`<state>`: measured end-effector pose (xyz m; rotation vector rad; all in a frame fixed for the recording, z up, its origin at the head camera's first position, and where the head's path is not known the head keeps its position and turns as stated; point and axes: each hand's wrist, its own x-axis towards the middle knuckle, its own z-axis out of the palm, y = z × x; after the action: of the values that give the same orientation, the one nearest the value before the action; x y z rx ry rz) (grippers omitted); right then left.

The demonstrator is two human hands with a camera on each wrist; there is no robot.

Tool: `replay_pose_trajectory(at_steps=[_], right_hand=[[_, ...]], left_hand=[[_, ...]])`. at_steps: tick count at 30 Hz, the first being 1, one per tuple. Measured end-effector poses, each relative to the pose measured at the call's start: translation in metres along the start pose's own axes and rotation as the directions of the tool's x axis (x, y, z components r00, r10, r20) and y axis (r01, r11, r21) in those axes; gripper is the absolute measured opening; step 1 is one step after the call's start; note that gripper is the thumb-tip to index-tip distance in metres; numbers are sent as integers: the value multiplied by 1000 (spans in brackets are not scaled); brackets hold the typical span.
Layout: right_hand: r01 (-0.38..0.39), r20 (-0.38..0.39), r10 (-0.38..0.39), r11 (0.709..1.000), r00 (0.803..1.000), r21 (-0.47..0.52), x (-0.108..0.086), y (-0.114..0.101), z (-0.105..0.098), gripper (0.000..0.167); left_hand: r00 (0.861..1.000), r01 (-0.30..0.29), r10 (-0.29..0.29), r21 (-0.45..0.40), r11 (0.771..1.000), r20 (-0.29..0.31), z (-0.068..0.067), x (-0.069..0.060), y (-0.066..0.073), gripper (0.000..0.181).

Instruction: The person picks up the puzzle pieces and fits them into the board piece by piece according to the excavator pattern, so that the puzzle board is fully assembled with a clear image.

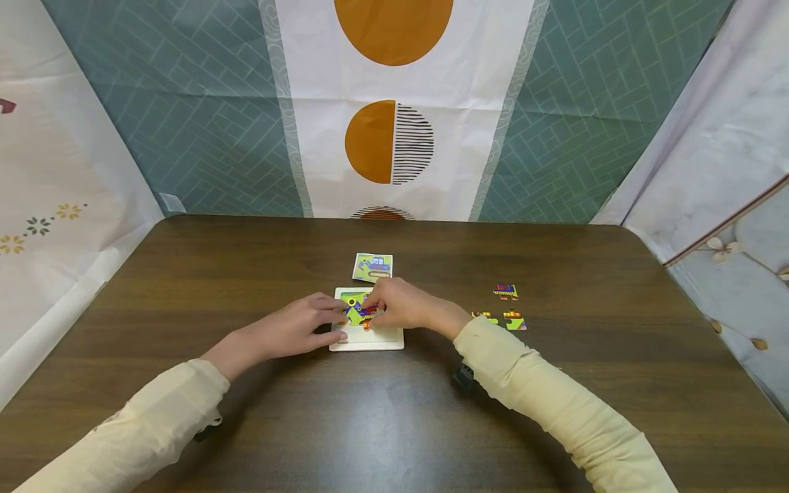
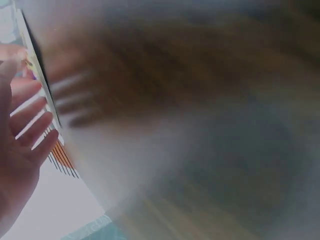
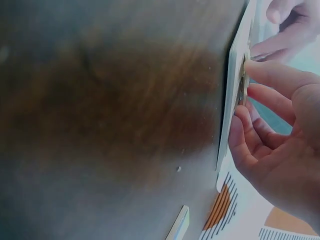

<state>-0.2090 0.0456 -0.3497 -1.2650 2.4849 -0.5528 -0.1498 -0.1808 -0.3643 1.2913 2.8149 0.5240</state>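
A white puzzle tray (image 1: pixel 370 346) lies on the table with colourful jigsaw pieces (image 1: pixel 355 308) in its upper left part. My left hand (image 1: pixel 301 326) rests at the tray's left side, fingers fairly straight, fingertips touching the pieces and the rim. From the right, my right hand (image 1: pixel 403 305) reaches over the tray and pinches a puzzle piece (image 3: pixel 242 92) between thumb and fingers, low against the tray. Most of that piece is hidden by the fingers. In the left wrist view, the left hand (image 2: pixel 25 120) appears beside the tray's edge.
Just behind the tray lies a picture card (image 1: pixel 372 266) showing a blue vehicle on green. Several loose puzzle pieces (image 1: pixel 514 320) lie to the right, partly behind the right forearm, with another loose piece (image 1: pixel 505 291) above them. A patterned cloth (image 1: pixel 394 82) hangs behind the table.
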Motion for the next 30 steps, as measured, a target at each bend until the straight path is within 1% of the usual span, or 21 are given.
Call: replay_pose_trajectory(at_steps=[3, 6, 7, 9, 11, 14, 22, 25, 30], right_hand=[[6, 1, -6, 1000, 1000, 3, 0, 1, 1, 30], [46, -16, -46, 999, 999, -3, 0, 2, 1, 28], [60, -23, -60, 998, 998, -4, 0, 2, 1, 28], [74, -33, -74, 997, 997, 0, 0, 3, 1, 27], [71, -35, -71, 997, 997, 7, -1, 3, 0, 27], [63, -31, -63, 998, 998, 9, 0, 3, -1, 27], [32, -36, -32, 999, 999, 11, 0, 1, 1, 29], [22, -41, -21, 1000, 999, 11, 0, 1, 2, 31], [6, -43, -5, 1000, 999, 16, -1, 2, 2, 35]], left_hand=[[999, -42, 43, 40, 998, -30, 2, 4, 4, 27], [997, -76, 78, 48, 996, -28, 7, 5, 8, 34], [997, -78, 79, 43, 996, -22, 9, 5, 9, 37], [997, -72, 72, 30, 997, -1, 11, 4, 10, 43], [998, -58, 58, 21, 998, 15, 12, 4, 11, 46], [999, -31, 30, 16, 999, 31, 13, 4, 11, 48], [998, 10, -10, 9, 1000, 70, 10, 5, 12, 48], [997, 9, -10, 11, 1000, 72, 9, 5, 12, 48], [998, -21, 20, 17, 1000, 57, 10, 6, 12, 46]])
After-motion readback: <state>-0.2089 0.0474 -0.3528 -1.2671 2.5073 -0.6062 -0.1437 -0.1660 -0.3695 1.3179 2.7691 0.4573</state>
